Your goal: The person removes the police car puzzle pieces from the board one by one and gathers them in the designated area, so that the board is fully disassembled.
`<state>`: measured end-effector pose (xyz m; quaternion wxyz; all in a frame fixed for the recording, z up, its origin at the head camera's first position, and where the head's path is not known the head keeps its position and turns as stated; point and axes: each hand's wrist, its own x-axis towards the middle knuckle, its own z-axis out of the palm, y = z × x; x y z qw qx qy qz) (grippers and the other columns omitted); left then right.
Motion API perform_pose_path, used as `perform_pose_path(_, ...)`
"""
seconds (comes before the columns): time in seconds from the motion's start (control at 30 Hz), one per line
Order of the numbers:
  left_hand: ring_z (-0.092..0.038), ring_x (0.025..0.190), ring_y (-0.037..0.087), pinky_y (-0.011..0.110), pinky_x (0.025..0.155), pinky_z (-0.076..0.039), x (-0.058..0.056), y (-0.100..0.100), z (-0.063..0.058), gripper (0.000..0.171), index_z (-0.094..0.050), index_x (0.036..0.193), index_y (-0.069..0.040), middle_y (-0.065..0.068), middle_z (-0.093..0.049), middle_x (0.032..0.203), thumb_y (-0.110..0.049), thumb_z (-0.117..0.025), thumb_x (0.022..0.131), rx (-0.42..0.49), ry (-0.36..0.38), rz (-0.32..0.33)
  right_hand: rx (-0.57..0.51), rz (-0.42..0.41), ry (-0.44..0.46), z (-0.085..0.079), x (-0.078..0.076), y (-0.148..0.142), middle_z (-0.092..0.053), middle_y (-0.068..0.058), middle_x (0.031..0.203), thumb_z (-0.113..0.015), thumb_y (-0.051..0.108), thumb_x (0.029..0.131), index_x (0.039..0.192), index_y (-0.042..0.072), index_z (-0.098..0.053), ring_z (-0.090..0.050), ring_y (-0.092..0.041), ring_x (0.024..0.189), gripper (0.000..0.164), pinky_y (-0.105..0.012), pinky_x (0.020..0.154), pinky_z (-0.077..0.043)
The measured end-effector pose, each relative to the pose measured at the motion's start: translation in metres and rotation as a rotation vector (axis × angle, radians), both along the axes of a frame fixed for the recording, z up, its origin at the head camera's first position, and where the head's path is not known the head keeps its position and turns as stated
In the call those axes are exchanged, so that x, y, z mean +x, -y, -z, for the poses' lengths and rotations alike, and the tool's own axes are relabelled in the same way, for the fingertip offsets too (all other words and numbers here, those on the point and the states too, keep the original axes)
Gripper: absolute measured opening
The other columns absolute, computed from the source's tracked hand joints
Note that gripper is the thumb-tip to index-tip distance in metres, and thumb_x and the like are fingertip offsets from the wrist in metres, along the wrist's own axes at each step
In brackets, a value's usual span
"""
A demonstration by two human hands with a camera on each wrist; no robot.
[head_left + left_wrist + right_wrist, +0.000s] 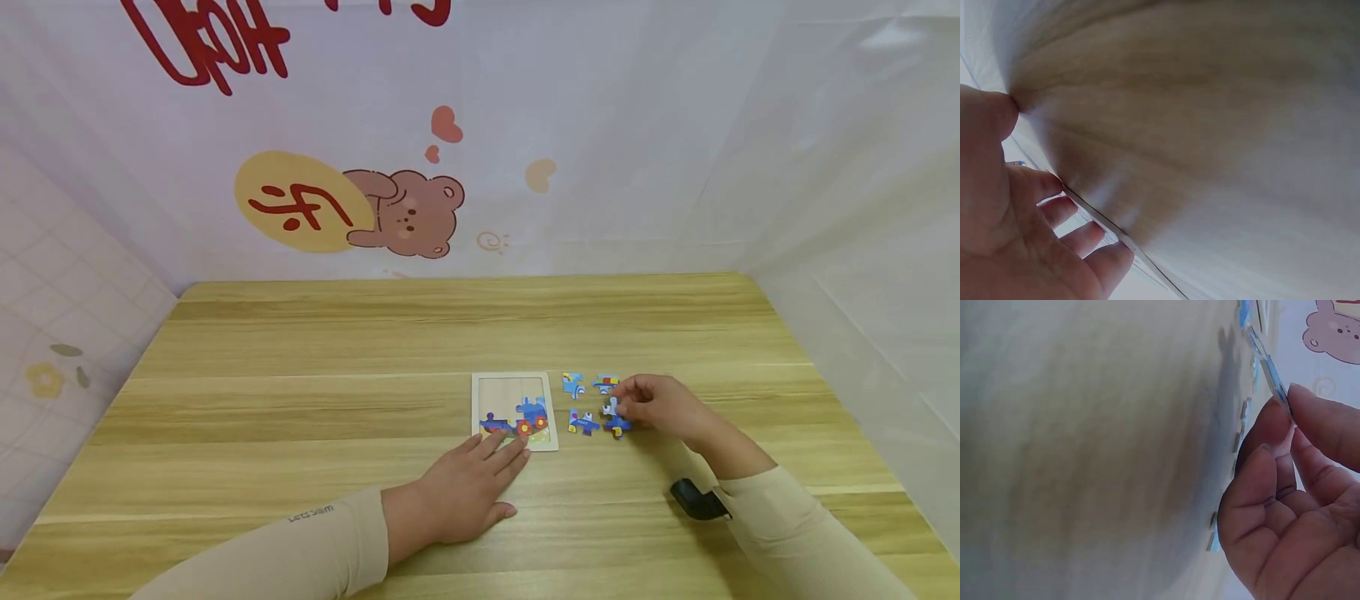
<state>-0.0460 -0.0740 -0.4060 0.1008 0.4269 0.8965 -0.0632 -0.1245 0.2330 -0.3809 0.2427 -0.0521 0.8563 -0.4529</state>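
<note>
A shallow wooden puzzle board (pixel 553 417) with a pale frame lies on the table. Its lower part holds fitted pieces showing a blue train (pixel 532 410) with red and yellow wheels. My left hand (pixel 467 490) rests its outstretched fingertips on the board's near edge, thumb apart. To the right of the board, my right hand (pixel 666 408) pinches a puzzle piece (pixel 1270 369) between thumb and forefinger. In the right wrist view this piece is tilted and raised off the tabletop, its edge towards the camera.
Several loose puzzle pieces lie right of the board, among them a light blue one (pixel 573 384), one with red and yellow (pixel 604 383) and a dark blue one (pixel 582 422). A black object (pixel 699 500) sits at the right wrist. A white printed curtain (pixel 600 225) hangs behind the table.
</note>
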Motion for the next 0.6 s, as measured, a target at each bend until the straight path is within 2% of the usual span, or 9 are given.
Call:
perform_pose_path(0.27,-0.027,0.143,0.021,0.037,0.111,-0.032,0.003,0.000,0.002,0.064,-0.031,0.153,-0.017,-0.001,-0.027,0.158,-0.053,-0.036,0.100,0.000,-0.023,0.004,0.052,-0.021,0.000,0.010,0.003,-0.006,-0.059,-0.001,0.082,-0.061,0.007,0.093,0.109,-0.006,-0.061,-0.051,-0.012,0.071,0.021,-0.024,0.061,-0.045)
perform_pose_path(0.6,-0.028,0.143,0.021,0.037,0.111,-0.033,0.006,0.000,0.005,0.064,-0.031,0.153,-0.017,-0.001,-0.028,0.157,-0.054,-0.035,0.100,-0.004,-0.042,0.010,0.097,-0.004,-0.069,0.015,0.009,-0.003,-0.062,-0.003,0.082,-0.063,0.005,0.090,0.104,-0.007,-0.063,-0.052,-0.014,0.069,0.018,-0.024,0.058,-0.046)
